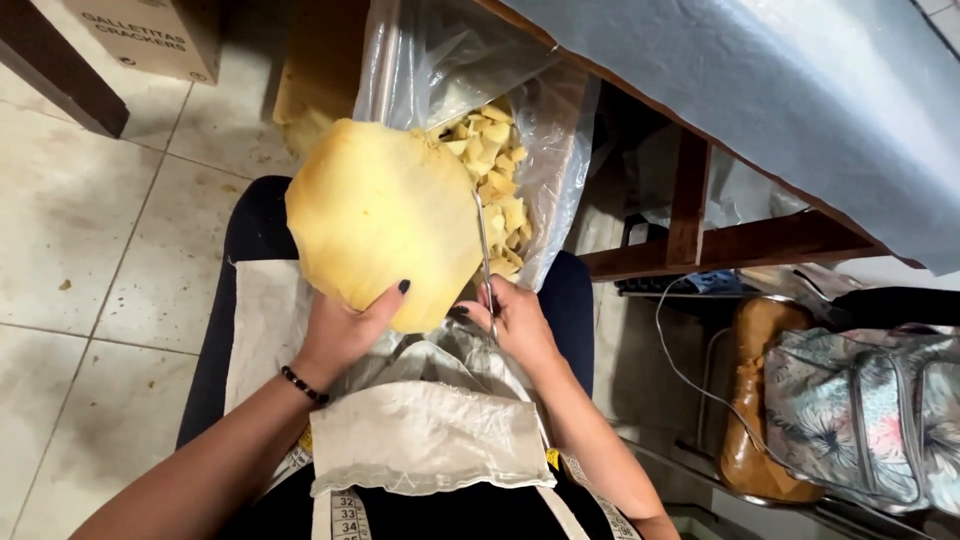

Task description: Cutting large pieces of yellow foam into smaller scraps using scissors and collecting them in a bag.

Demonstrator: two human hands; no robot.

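Left hand (340, 335) gripping foam (385, 235) from below, thumb on top; right hand (515, 320) clenched on scissors (486, 255) at foam's right edge.

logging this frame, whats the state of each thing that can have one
left hand: gripping the yellow foam piece from below
yellow foam piece: held up, being cut at its right edge
right hand: closed on the scissors
scissors: blades upright against the foam
clear plastic bag: open, holding cut foam bits
floral bag: zipped shut
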